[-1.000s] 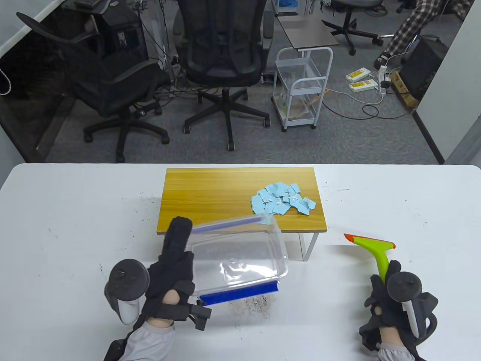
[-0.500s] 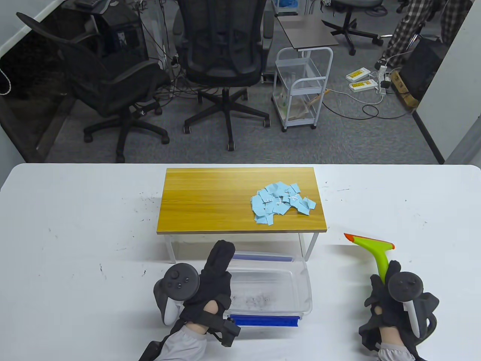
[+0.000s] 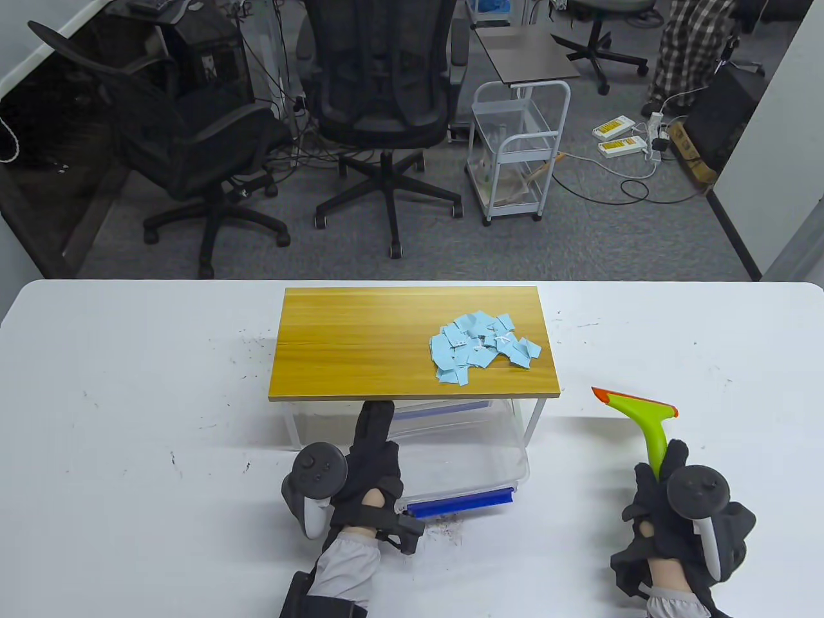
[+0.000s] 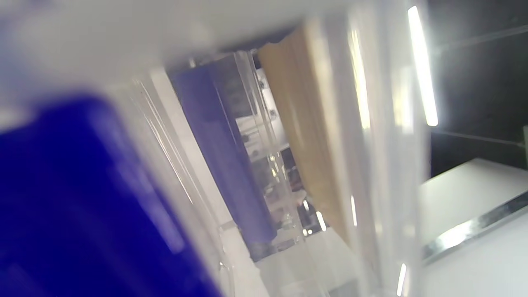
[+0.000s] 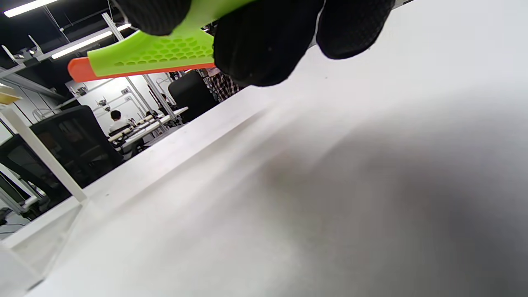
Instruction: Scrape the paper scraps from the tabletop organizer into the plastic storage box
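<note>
I am working with one clear plastic storage box [image 3: 463, 460], which is sitting on the white counter [image 3: 129, 399] with its far part tucked under the front edge of the wooden tabletop organizer [image 3: 360, 341]. The box has two blue strips, one on its near rim and one on its far rim. Through its clear walls I am seeing no blue scraps inside it; a few dark specks are lying on the counter just by its near blue strip.

My left hand [image 3: 367, 467] is resting against the box's left end, fingers stretched forward along it with the tips reaching the organizer's edge, so this grip is lying straight rather than curled round anything. The left wrist view is too blurred to add more than the blue strip and clear wall up close.

The one pile of light blue paper scraps [image 3: 479, 347] is lying on the organizer's right half, too many and overlapping to count.

My right hand [image 3: 669, 515] is gripping the handle of the single green scraper [image 3: 644, 418], its orange-edged blade pointing away from me, well apart from the organizer's right side and off the counter.
</note>
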